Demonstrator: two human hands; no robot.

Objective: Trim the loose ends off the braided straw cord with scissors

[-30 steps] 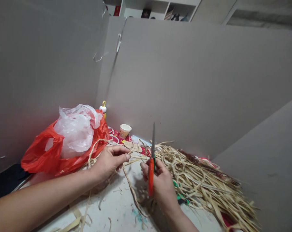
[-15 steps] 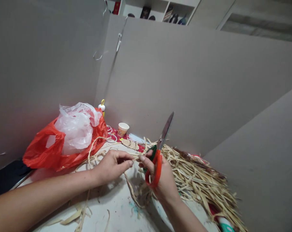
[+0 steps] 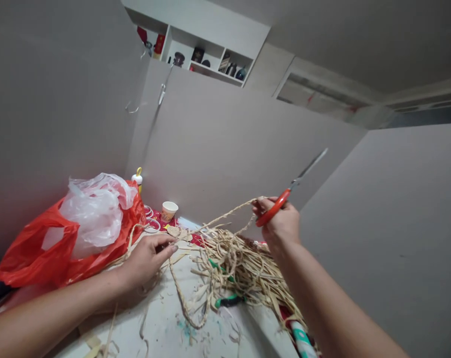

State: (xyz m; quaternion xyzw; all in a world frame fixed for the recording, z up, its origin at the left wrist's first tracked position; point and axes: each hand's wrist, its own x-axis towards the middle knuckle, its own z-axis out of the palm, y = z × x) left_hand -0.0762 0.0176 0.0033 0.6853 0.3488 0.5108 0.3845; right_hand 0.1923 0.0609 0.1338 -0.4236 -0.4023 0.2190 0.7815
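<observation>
A thin twisted straw cord [image 3: 225, 215] is stretched between my two hands, rising to the right. My left hand [image 3: 146, 261] pinches it low over the white table, thumb against fingers. My right hand [image 3: 283, 221], raised higher, is closed around red-handled scissors [image 3: 275, 206] and grips the cord near its fingertips as well. The blades point up and right, away from the cord. A loop of cord [image 3: 184, 311] hangs from my left fingers and lies on the tabletop. More cord dangles below my right hand, above the heap of dry straw strips [image 3: 247, 263].
A red plastic bag [image 3: 35, 258] with a clear bag [image 3: 94, 214] in it stands at left. Behind are a paper cup [image 3: 169, 211] and a yellow-looped bottle [image 3: 137, 178]. A green-and-black-handled tool [image 3: 228, 301] lies by the straw. Grey partitions [image 3: 210, 149] enclose the table [image 3: 165, 328].
My right hand has moved up and right with the scissors, away from my left hand, drawing the cord out between them. The view has tilted upward, showing more of the shelf.
</observation>
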